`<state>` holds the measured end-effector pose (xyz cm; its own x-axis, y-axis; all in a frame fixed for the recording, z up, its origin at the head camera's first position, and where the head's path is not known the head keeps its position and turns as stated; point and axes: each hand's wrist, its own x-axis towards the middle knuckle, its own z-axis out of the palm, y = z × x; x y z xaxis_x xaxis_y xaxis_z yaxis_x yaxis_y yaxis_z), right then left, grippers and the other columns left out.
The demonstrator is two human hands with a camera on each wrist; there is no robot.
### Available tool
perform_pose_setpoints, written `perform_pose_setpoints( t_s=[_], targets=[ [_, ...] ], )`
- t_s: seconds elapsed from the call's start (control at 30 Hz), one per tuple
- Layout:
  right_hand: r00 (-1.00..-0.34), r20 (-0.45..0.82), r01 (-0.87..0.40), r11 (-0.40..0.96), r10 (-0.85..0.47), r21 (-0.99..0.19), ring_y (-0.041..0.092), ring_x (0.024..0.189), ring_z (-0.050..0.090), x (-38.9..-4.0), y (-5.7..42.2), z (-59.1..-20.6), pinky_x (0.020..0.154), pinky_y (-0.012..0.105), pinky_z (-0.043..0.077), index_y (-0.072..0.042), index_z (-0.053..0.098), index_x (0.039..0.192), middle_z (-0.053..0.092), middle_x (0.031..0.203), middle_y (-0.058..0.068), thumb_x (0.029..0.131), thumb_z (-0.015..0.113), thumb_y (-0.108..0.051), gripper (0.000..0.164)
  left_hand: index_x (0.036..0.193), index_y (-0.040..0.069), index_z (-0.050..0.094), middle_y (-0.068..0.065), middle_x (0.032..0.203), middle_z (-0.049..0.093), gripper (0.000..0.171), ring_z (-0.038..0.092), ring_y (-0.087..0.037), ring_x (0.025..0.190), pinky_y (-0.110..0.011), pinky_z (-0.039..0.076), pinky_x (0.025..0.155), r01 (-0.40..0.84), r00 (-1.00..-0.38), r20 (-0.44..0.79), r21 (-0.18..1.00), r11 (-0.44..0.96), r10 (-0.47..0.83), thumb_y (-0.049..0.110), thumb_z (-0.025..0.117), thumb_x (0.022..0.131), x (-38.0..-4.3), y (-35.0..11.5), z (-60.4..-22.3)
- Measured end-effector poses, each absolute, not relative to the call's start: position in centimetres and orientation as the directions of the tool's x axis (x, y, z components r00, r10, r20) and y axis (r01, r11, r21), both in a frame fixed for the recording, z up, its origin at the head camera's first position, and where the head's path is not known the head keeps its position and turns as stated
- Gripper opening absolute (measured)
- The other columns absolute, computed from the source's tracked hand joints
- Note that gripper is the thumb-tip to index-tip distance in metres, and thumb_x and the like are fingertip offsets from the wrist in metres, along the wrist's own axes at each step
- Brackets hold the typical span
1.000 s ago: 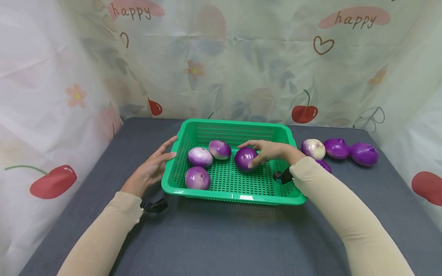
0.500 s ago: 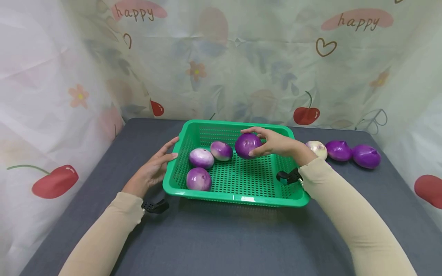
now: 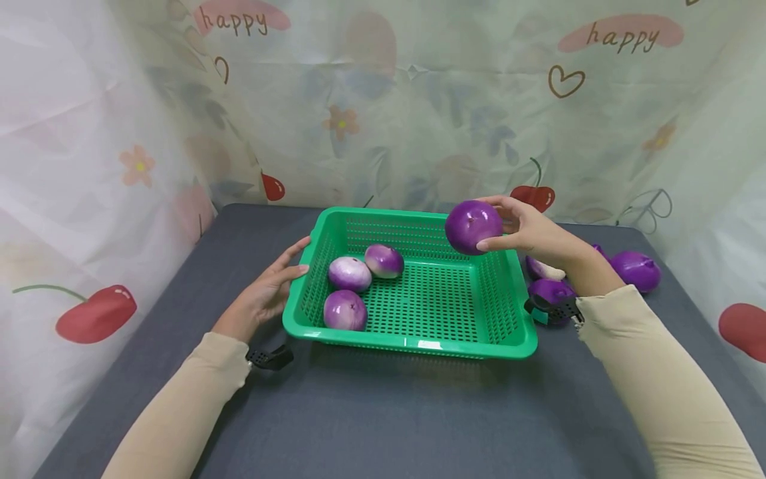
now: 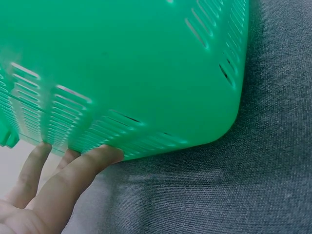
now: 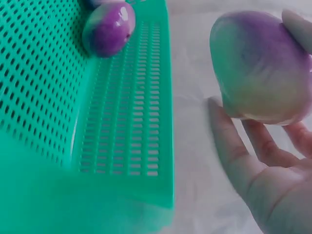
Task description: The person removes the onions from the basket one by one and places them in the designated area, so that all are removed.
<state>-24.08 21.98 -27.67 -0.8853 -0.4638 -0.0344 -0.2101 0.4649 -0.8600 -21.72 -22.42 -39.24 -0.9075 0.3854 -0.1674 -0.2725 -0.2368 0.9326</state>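
Observation:
My right hand [image 3: 532, 229] grips a glossy purple onion [image 3: 474, 227] between thumb and fingers, up above the back right rim of the green plastic basket [image 3: 413, 342]. Seen from the right wrist, this onion [image 5: 261, 68] has a paler underside, and fingers curve beneath it. At the basket's left side, my left hand [image 3: 260, 293] touches the rim with thumb and forefinger. In the left wrist view, extended fingertips [image 4: 105, 153] rest against the slotted wall [image 4: 146, 97]. Three purple-and-white onions lie in the basket's left half, one of them a pale onion [image 3: 350, 274].
On the grey cloth right of the basket lie several more onions, including a purple onion [image 3: 636, 271] and a white-sided onion [image 3: 543, 268]. My right forearm partly hides them. A patterned curtain [image 3: 413, 120] hangs behind the table [image 3: 383, 412].
My right hand has lifted the purple onion off the basket floor and carried it up and to the right. My left hand has stayed at the basket's side.

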Motion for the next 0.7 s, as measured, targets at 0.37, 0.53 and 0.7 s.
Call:
perform_pose_setpoints(
  t_s=[0.37, 0.53, 0.7],
  targets=[
    [-0.901, 0.008, -0.127, 0.245, -0.434, -0.961, 0.015, 0.106, 0.063, -22.1, 26.5, -28.4, 0.080, 0.031, 0.057, -0.022, 0.038, 0.143, 0.045, 0.130, 0.006, 0.090, 0.063, 0.003, 0.063, 0.153, 0.037, 0.019, -0.008, 0.135, 0.040, 0.061, 0.062, -0.019, 0.110, -0.043, 0.055, 0.085, -0.270, -0.909, -0.174, 0.938, -0.217, 0.379, 0.013, 0.044, 0.103, -21.8, -22.4, -39.3],
    [-0.878, 0.057, -0.130, 0.123, -0.476, -0.984, 0.014, 0.106, 0.063, -21.5, 28.7, -29.4, 0.083, 0.028, 0.056, -0.023, 0.032, 0.147, 0.052, 0.127, 0.003, 0.092, 0.055, 0.010, 0.069, 0.153, 0.037, 0.019, -0.007, 0.136, 0.040, 0.061, 0.061, -0.018, 0.110, -0.043, 0.055, 0.085, -0.265, -0.912, -0.175, 0.942, -0.208, 0.371, 0.014, 0.045, 0.103, -21.8, -22.4, -39.4],
    [-0.866, 0.071, -0.107, 0.045, -0.494, -0.993, 0.015, 0.106, 0.064, -20.8, 30.6, -30.5, 0.084, 0.034, 0.056, -0.022, 0.026, 0.149, 0.052, 0.128, 0.003, 0.091, 0.051, 0.015, 0.073, 0.153, 0.036, 0.019, -0.007, 0.136, 0.040, 0.061, 0.062, -0.018, 0.109, -0.043, 0.056, 0.084, -0.264, -0.916, -0.176, 0.941, -0.212, 0.361, 0.013, 0.045, 0.103, -21.7, -22.3, -39.4]
  ],
)
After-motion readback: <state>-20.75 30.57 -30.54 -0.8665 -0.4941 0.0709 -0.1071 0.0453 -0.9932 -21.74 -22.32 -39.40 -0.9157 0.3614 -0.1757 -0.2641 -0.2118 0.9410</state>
